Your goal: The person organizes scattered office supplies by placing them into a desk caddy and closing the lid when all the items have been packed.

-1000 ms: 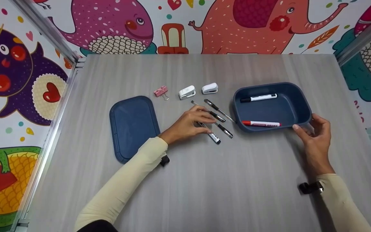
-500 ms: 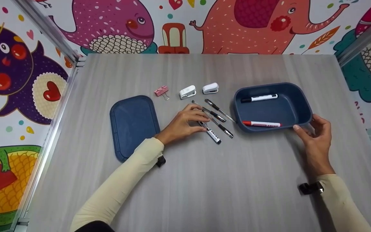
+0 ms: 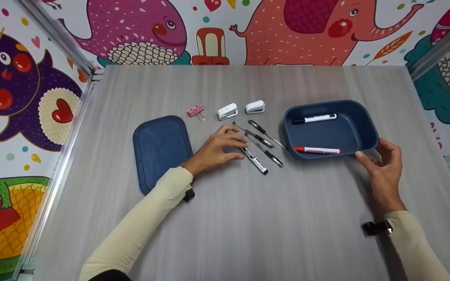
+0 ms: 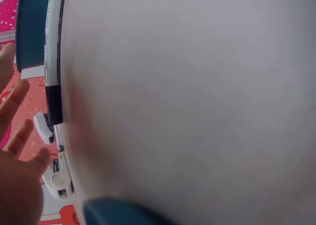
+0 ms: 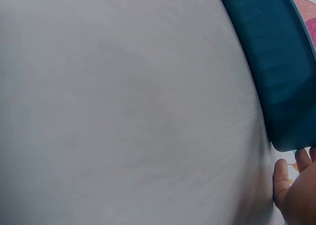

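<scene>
My left hand (image 3: 217, 150) hovers over the table with relaxed, spread fingers and nothing between them. Its fingertips are near the upper end of a white marker with a black cap (image 3: 254, 160); the left wrist view shows the hand apart from that marker (image 4: 53, 52). Just right of it lie several black-and-clear pens, one (image 3: 262, 138) in the middle and another (image 3: 267, 134) reaching the box. My right hand (image 3: 385, 171) holds the near right corner of a blue box (image 3: 368, 136), thumb on the front wall, fingers on the side. Inside are a black-capped marker (image 3: 315, 119) and a red marker (image 3: 318, 150).
A blue lid (image 3: 162, 152) lies flat at the left, partly behind the left forearm. Farther back, a pink binder clip (image 3: 195, 110) and two small white stapler-like items (image 3: 227, 112) stand in a row. Printed walls border the grey table (image 3: 272, 226).
My left hand has drawn back to the left, away from the pens, uncovering more of the black-capped marker on the table. The right hand and the box have stayed in place.
</scene>
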`<state>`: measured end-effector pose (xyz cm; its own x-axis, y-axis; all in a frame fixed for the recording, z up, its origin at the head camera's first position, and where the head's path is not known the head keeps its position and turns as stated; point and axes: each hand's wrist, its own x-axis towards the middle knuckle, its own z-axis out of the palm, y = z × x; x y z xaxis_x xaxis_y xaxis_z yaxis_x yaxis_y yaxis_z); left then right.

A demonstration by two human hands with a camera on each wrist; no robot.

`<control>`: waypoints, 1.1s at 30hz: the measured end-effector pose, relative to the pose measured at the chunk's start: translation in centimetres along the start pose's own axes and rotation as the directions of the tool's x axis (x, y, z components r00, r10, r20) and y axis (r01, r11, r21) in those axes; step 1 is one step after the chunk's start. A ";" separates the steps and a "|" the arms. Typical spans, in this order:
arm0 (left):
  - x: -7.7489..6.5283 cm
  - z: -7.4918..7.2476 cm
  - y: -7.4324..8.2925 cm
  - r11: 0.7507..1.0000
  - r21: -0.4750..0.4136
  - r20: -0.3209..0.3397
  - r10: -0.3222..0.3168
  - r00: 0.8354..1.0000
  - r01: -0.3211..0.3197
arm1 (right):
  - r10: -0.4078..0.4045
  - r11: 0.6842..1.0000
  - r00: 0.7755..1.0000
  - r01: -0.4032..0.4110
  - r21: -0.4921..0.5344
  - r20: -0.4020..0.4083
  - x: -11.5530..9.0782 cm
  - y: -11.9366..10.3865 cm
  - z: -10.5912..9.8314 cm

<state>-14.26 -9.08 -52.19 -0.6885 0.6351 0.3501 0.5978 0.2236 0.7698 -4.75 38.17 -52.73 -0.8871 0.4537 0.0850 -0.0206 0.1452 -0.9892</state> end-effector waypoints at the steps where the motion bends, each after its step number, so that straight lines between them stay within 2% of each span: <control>1: 0.0 0.0 0.0 1.000 0.003 0.002 -0.002 1.000 0.002 | 0.001 1.000 1.000 -0.001 0.002 0.000 0.0 0.0 0.0; 9: 0.0 -0.3 -0.1 0.999 0.042 0.016 0.011 1.000 -0.012 | -0.003 1.000 1.000 0.003 0.031 -0.005 0.1 0.0 0.1; 18: 0.2 -0.5 -0.1 0.995 0.099 0.058 -0.014 0.998 0.008 | 0.020 0.999 1.000 -0.020 -0.029 0.014 0.0 0.1 -0.2; 25: 0.8 -0.3 -0.2 0.976 0.206 0.114 0.046 0.992 -0.069 | 0.009 0.997 1.000 -0.009 0.076 0.001 0.1 0.0 -0.2; 33: 1.4 0.0 -0.5 0.949 0.288 0.193 0.071 0.979 -0.126 | 0.032 0.999 0.999 -0.033 0.038 0.020 0.0 0.1 -0.2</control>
<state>-15.56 -8.28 -52.09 -0.5517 0.7803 0.2945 0.7726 0.3452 0.5328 -4.65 38.33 -52.77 -0.8965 0.4401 0.0509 -0.0091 0.0965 -0.9953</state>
